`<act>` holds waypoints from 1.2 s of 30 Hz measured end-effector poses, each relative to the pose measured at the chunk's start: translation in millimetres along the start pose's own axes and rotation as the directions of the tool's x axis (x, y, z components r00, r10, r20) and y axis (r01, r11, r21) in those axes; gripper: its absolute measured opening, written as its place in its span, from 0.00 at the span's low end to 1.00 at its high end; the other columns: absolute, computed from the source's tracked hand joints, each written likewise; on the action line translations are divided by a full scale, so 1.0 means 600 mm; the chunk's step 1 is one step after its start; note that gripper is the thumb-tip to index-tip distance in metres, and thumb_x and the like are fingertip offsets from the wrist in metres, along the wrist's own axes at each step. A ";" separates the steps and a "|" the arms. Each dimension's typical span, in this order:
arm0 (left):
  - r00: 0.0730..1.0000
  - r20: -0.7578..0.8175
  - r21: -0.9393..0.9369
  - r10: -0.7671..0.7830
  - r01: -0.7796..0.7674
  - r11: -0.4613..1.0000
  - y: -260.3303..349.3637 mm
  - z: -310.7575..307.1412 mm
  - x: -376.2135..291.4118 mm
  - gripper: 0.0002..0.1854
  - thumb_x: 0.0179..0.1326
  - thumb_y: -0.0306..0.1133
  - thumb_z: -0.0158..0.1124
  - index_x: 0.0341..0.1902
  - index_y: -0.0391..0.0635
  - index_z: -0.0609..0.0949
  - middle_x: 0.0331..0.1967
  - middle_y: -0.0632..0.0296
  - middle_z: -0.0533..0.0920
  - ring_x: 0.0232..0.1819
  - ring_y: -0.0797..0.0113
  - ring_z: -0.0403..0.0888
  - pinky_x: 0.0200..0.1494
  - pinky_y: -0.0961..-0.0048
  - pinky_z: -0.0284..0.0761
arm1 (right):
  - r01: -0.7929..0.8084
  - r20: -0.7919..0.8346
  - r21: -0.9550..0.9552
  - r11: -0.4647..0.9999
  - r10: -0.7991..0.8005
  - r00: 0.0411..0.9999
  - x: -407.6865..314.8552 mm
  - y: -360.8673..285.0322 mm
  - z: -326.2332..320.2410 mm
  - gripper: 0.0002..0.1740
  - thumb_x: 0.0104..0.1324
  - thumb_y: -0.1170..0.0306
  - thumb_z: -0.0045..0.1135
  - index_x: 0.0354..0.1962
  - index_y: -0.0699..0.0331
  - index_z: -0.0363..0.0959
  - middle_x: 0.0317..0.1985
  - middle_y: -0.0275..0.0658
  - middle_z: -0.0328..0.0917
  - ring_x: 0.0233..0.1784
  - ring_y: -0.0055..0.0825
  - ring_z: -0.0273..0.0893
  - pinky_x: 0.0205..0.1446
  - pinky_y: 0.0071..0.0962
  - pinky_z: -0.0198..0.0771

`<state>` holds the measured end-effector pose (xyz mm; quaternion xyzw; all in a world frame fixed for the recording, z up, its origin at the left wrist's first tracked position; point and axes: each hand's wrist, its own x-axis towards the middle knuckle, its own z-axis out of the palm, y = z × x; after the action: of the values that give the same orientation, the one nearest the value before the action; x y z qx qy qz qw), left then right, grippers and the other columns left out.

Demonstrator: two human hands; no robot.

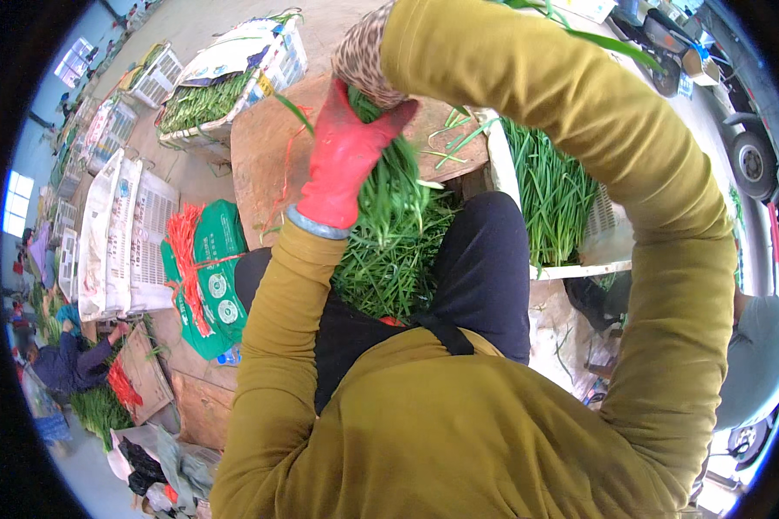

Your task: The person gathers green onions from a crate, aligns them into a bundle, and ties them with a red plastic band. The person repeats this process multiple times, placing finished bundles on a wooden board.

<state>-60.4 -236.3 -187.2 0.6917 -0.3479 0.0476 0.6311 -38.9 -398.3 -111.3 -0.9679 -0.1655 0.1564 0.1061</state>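
Observation:
My left hand [352,152], in a red rubber glove, is closed round a bunch of long green leafy stalks [396,188] over a wooden board [259,143]. The bunch hangs towards a heap of loose green leaves [389,279] between my knees. My right forearm arches across the top of the view, with a leopard-print cuff [363,55] beside my left glove; the right hand itself is hidden or out of view. A red tie string [287,168] and cut leaf pieces [451,157] lie on the board.
A white crate of upright greens [548,201] stands right of my knee. Left are red ties [188,259] on a green bag [224,285], stacked white crates [126,240] and a filled crate [208,104]. People [71,363] [759,363] sit at both sides.

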 end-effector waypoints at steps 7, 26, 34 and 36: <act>0.985 -0.072 -0.246 -0.155 0.133 0.960 -0.019 -0.101 0.057 0.13 0.51 0.30 0.67 0.40 0.40 0.80 0.33 0.63 0.82 0.38 0.73 0.78 0.41 0.75 0.74 | 0.188 -0.456 0.311 0.932 -0.027 0.890 -0.053 0.038 -0.035 0.20 0.61 0.69 0.56 0.51 0.64 0.70 0.43 0.42 0.78 0.44 0.31 0.76 0.48 0.30 0.74; 0.870 0.493 0.040 -0.007 -0.015 0.999 -0.123 -0.077 0.187 0.27 0.49 0.44 0.73 0.49 0.41 0.79 0.43 0.60 0.81 0.48 0.68 0.76 0.52 0.68 0.70 | 0.637 -0.926 -0.044 0.769 -0.271 0.263 0.084 0.019 0.012 0.18 0.64 0.69 0.51 0.52 0.64 0.70 0.44 0.45 0.78 0.46 0.37 0.76 0.50 0.34 0.73; 0.912 0.407 -0.042 0.046 -0.032 0.999 -0.062 -0.090 0.164 0.22 0.52 0.40 0.70 0.46 0.39 0.81 0.40 0.60 0.83 0.42 0.69 0.79 0.46 0.68 0.74 | 0.632 -0.925 -0.151 0.760 -0.333 0.180 0.111 0.003 0.016 0.18 0.66 0.69 0.49 0.52 0.64 0.70 0.45 0.47 0.77 0.47 0.40 0.76 0.52 0.36 0.72; 0.895 0.423 -0.038 -0.142 0.174 0.984 -0.066 -0.101 0.164 0.24 0.53 0.38 0.70 0.52 0.39 0.79 0.48 0.61 0.81 0.51 0.69 0.76 0.53 0.67 0.72 | 0.611 -0.913 -0.205 0.764 -0.375 0.162 0.115 -0.009 0.006 0.18 0.66 0.68 0.49 0.52 0.64 0.70 0.45 0.47 0.77 0.47 0.40 0.76 0.52 0.36 0.72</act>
<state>57.7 -224.7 -158.5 0.6876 -0.4192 -0.1662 0.5691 20.0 -368.2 -131.9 -0.7527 -0.3652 -0.4401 0.3261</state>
